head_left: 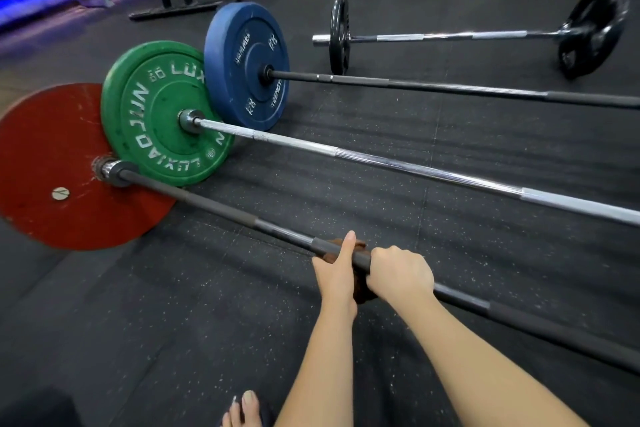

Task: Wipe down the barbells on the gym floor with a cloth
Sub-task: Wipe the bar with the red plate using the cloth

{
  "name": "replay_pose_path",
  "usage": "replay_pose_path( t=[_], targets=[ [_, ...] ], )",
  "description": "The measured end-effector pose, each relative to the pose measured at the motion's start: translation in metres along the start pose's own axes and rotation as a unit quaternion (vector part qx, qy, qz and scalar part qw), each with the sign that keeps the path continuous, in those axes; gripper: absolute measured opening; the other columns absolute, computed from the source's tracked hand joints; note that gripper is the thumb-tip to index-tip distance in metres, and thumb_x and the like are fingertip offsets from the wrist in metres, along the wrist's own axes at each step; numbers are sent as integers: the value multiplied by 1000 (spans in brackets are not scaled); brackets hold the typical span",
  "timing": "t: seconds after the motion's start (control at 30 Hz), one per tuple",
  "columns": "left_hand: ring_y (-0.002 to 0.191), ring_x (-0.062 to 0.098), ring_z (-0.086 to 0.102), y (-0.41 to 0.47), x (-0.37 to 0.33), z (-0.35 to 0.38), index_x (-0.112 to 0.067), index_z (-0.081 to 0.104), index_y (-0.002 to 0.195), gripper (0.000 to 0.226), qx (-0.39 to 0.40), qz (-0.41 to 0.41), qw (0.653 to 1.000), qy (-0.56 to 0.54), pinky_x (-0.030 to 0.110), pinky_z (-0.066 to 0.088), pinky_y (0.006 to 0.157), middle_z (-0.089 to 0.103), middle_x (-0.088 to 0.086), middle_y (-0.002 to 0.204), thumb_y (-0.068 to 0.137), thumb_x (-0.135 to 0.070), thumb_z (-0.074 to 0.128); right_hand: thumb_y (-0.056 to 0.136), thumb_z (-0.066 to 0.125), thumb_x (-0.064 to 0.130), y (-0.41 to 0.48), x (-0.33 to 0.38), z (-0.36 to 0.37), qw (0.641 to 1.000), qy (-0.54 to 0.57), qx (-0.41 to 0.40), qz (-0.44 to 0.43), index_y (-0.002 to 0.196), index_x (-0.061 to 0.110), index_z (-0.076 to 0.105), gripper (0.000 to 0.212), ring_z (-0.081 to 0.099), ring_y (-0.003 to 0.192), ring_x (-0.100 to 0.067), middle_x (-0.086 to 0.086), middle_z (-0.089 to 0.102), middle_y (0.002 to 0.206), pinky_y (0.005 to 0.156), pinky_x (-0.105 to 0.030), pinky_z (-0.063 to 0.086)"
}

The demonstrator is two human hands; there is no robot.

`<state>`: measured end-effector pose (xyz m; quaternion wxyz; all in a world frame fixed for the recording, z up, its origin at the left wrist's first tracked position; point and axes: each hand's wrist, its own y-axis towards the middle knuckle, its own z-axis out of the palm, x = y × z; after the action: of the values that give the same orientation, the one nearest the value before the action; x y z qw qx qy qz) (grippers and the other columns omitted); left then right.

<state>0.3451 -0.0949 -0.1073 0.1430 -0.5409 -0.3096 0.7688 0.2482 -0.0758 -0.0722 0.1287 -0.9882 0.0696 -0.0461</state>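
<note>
Wrapping one barbell [214,203] of four — cloth [362,295]

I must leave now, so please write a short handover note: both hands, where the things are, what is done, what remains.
Left hand: holds the brown cloth around the nearest dark steel barbell with the red round plate.
Right hand: grips that bar bare, beside the cloth.
Done: cannot tell.
Probably remaining: this bar, then the chrome green-plate barbell, black blue-plate barbell, far chrome barbell with black plates.
</note>
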Motion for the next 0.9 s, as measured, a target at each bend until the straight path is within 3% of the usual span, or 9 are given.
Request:
replay_pose_path(
  t=[0.13, 0.5, 0.7, 0.8, 0.9],
  targets=[
    [103, 23, 72, -9, 7, 4, -22, 50, 128, 75, 27, -5, 1000, 14, 49, 61, 90, 71, 4, 118, 71, -47, 92, 91, 49, 20, -2, -1, 0, 1000, -10, -8, 1, 100, 19, 62, 15, 59, 70, -23, 3, 51, 76, 65, -33, 48],
    [103, 27, 71, 8, -10, -12, -22, 55, 120, 61, -15, 5, 1000, -10, 53, 58, 95, 71, 5, 117, 74, -36, 92, 95, 49, 23, -1, -3, 3, 1000, -7, -18, -8, 101, 19, 59, 13, 57, 69, -24, 2, 53, 78, 64, -34, 45],
    [101, 25, 71, 1, -2, 0, -24, 55, 122, 52, -11, -2, 1000, -25, 49, 59, 93, 70, 4, 117, 82, -34, 86, 95, 54, 37, -1, -7, 3, 999, 3, -24, -35, 111, 19, 55, 24, 60, 74, -23, 3, 56, 85, 66, -33, 47],
    [101, 23, 70, -4, 8, 7, -25, 50, 128, 60, -20, 8, 999, -35, 48, 59, 91, 67, 1, 117, 81, -35, 86, 92, 56, 43, -9, -24, -1, 999, 6, 9, -53, 115, 22, 49, 32, 65, 87, -25, 1, 62, 99, 69, -33, 44],
    [99, 26, 74, -14, 24, 20, -26, 46, 134, 81, -14, 17, 998, -53, 56, 61, 86, 74, 4, 114, 69, -48, 89, 89, 59, 51, -26, -68, -4, 997, -36, 70, 13, 113, 23, 54, 37, 66, 100, -28, -1, 65, 111, 74, -35, 43]
  ],
)
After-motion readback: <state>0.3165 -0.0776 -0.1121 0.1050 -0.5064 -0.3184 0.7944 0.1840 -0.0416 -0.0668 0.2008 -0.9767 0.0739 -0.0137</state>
